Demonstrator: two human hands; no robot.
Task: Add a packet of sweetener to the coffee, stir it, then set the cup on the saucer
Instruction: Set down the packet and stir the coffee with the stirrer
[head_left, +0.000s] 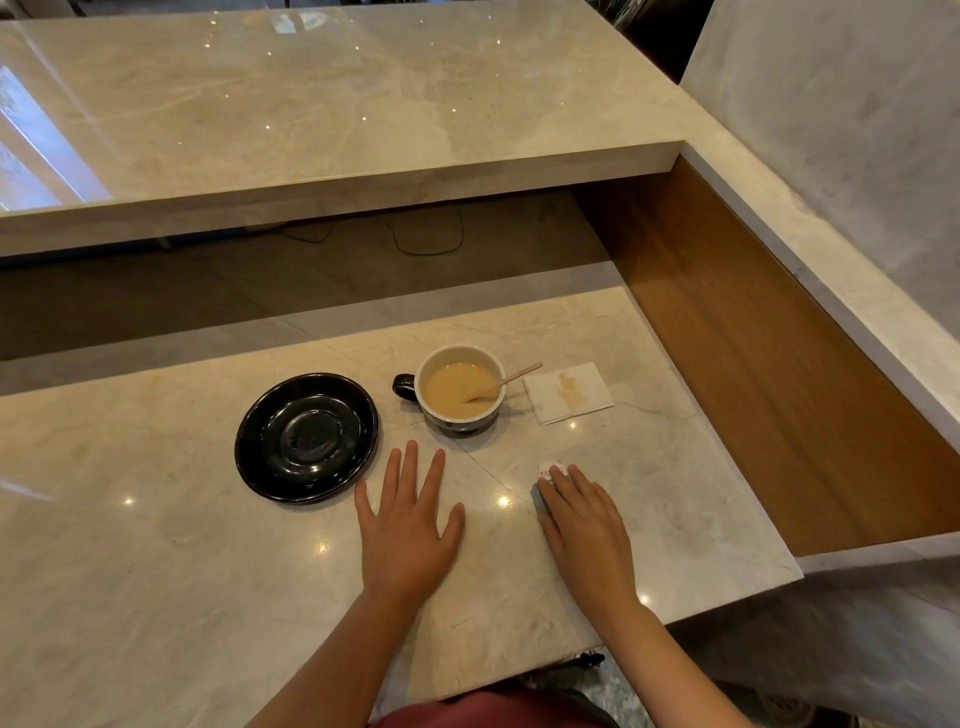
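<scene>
A dark cup (460, 387) of milky coffee stands on the marble counter, handle to the left, with a wooden stirrer (506, 382) leaning in it. Left of the cup lies an empty black saucer (306, 437). My left hand (408, 525) rests flat on the counter with fingers spread, just below the cup and right of the saucer. My right hand (587, 525) lies over a small white sweetener packet (548, 470); only the packet's top end shows past my fingertips, and the rest is hidden.
A white napkin (567, 392) with a brown stain lies right of the cup. A raised marble ledge (332, 171) runs across the back, and a wooden side panel (769, 364) bounds the counter on the right. The counter's front edge is near my body.
</scene>
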